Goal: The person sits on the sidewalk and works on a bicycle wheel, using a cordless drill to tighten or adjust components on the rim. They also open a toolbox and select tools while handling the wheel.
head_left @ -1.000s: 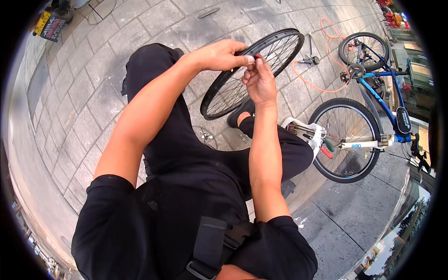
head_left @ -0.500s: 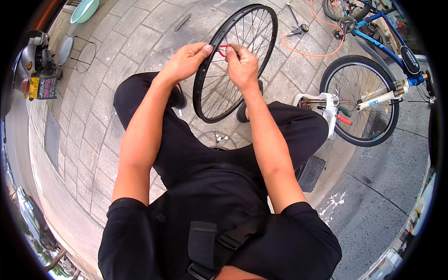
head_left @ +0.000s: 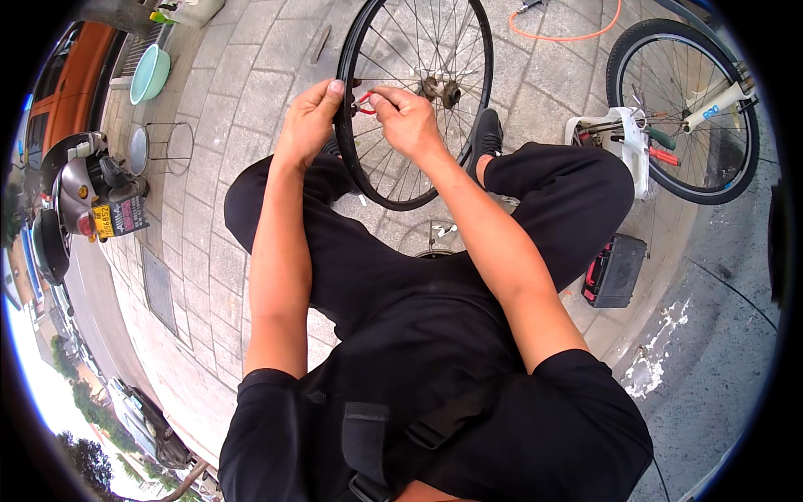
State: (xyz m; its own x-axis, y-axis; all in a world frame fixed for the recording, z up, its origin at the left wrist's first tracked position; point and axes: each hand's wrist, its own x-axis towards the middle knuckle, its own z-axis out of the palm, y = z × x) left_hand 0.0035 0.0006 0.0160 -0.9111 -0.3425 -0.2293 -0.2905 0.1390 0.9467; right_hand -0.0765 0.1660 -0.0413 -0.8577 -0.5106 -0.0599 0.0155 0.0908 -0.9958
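Observation:
A loose black spoked bicycle wheel (head_left: 477, 50) stands upright on the paving between my knees. My left hand (head_left: 308, 117) grips its rim on the left side. My right hand (head_left: 407, 117) pinches a small red tool (head_left: 365, 104) against the spokes just inside the rim, close to my left fingertips. The wheel's metal hub (head_left: 439, 87) sits just right of my right hand. I am seated in black trousers and a black shirt.
A bicycle with a black tyre (head_left: 694, 109) and a white part stands at the right. A black toolbox (head_left: 615, 269) lies by my right leg. An orange hose (head_left: 569, 33) curls behind. At the left are a scooter (head_left: 79, 201), a green bowl (head_left: 149, 74) and a wire stand (head_left: 163, 149).
The view has tilted down and left, so the wheel and hands sit higher in the picture. My hands stay at the same spot on the rim with the red tool.

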